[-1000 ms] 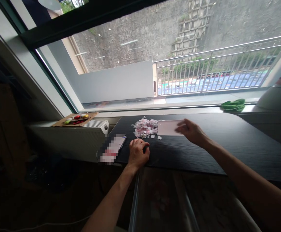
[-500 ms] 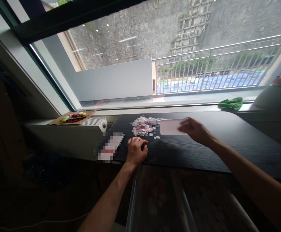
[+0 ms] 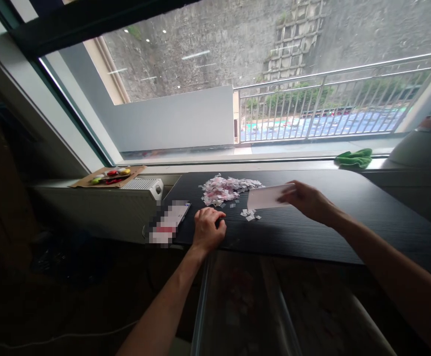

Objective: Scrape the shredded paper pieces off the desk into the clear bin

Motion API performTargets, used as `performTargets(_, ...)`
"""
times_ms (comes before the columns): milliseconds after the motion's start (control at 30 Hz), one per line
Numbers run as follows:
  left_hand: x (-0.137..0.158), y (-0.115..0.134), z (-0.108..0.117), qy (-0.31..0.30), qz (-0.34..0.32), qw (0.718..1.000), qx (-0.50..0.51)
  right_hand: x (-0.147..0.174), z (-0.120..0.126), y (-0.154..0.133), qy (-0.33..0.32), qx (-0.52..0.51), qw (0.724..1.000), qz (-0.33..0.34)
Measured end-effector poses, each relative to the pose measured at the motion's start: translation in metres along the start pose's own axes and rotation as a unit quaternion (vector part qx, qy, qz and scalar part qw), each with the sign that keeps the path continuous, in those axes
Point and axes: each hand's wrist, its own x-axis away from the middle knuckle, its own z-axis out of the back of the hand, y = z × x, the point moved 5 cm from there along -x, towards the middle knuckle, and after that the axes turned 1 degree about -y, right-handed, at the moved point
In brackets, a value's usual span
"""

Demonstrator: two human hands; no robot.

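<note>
Hold card [image 3: 265, 197] low and level, gripped in fingers of right hand [image 3: 308, 200], beside paper scraps [image 3: 221, 190], with left hand [image 3: 208, 227] aside, fingers curled, contents unclear.

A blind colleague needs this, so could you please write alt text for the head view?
A person's right hand holds a pale card beside a pile of paper scraps on a dark table. The left hand is curled in front of the pile; a green cloth lies by the window.
</note>
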Motion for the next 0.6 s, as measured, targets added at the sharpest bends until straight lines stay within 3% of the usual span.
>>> performTargets(200, 0.001, -0.001, 0.001, 0.007, 0.0, 1.0, 0.0, 0.001, -0.002, 0.0, 0.001, -0.028, 0.994, -0.105)
performTargets(300, 0.001, 0.0, 0.002, 0.008, -0.006, 1.0, -0.002, 0.007, 0.012, 0.001, 0.052, 0.0, 0.988, -0.144)
performTargets(600, 0.001, 0.0, 0.002, 0.003, -0.011, 1.0, -0.01, 0.012, 0.027, -0.001, 0.097, 0.057, 0.974, -0.197)
